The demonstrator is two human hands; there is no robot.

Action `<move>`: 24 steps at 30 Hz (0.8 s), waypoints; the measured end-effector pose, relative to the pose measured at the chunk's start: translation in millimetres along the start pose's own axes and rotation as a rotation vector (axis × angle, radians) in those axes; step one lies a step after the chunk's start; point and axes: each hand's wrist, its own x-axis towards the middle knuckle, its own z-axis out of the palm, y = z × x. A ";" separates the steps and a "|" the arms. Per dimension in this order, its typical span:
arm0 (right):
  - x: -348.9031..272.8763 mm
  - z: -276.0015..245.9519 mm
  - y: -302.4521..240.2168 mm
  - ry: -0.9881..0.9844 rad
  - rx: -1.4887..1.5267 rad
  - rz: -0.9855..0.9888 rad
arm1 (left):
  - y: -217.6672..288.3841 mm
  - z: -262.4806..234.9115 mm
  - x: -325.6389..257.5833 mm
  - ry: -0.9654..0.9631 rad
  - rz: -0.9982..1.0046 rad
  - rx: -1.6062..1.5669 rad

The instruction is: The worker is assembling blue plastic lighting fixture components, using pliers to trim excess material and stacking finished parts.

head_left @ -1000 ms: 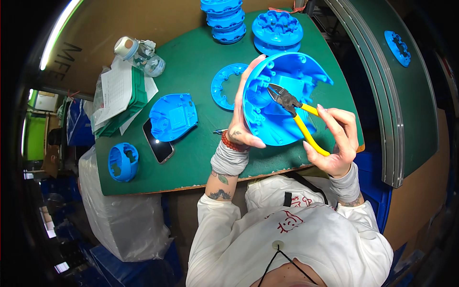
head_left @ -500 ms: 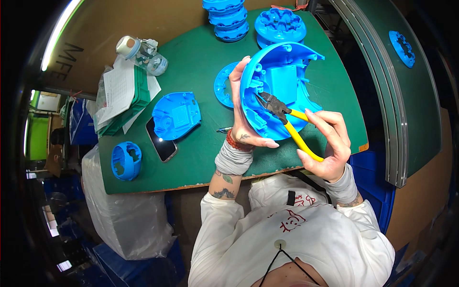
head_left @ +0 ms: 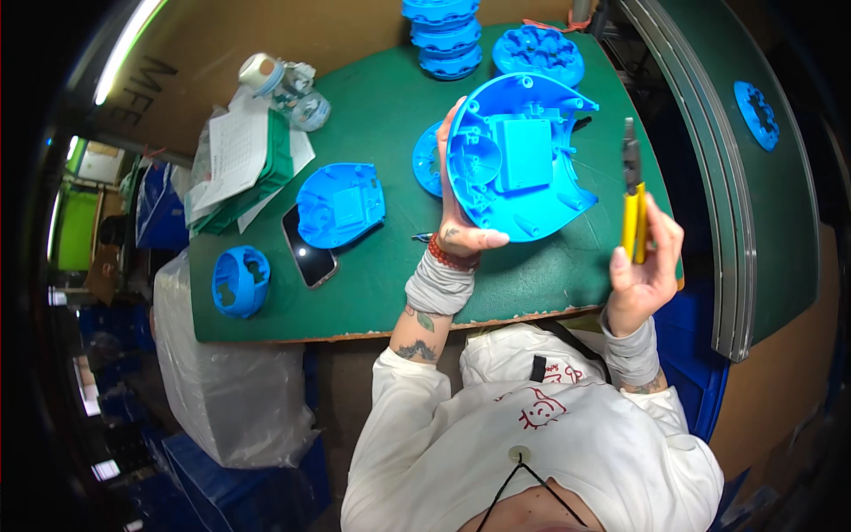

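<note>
In my left hand (head_left: 461, 217) is a blue plastic housing (head_left: 527, 160), gripped at its left edge with the thumb along the lower rim. Its hollow inside, with posts, a round recess and a raised rectangular block, faces up at me. My right hand (head_left: 647, 270) is closed round the yellow handles of cutting pliers (head_left: 632, 195), held apart from the housing on its right. The pliers' dark jaws point away from me and look closed. A blue ring-shaped part (head_left: 427, 160) lies on the table, partly hidden behind my left hand.
On the green table (head_left: 372, 293) are another blue housing (head_left: 341, 204), a phone (head_left: 310, 248), a blue round shell (head_left: 239, 282) and a bottle (head_left: 306, 102). Papers (head_left: 232, 151) rest on a green tray. Stacked blue parts (head_left: 448, 40) and scalloped rings (head_left: 539, 58) stand at the back.
The pliers have come out of the housing and moved right, their handles drawn together. My left hand has tilted the housing, so its inside shows more fully.
</note>
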 end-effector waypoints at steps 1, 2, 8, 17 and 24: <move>3.2 -0.5 0.6 0.023 0.002 0.056 | 3.2 -4.7 -9.0 0.076 -0.094 -0.066; 3.9 -3.8 4.3 -0.016 0.008 0.106 | 6.9 -9.6 -18.8 0.155 -0.185 -0.133; -18.2 -32.7 44.4 -0.387 -0.424 0.124 | 46.6 -48.6 -41.3 0.662 0.206 0.609; -42.3 -16.7 63.2 -0.542 -0.516 0.010 | 126.7 -86.7 -68.4 0.840 0.167 0.070; -50.4 -16.4 63.3 -0.535 -0.532 0.009 | 120.3 -47.5 -83.5 0.567 0.113 -0.084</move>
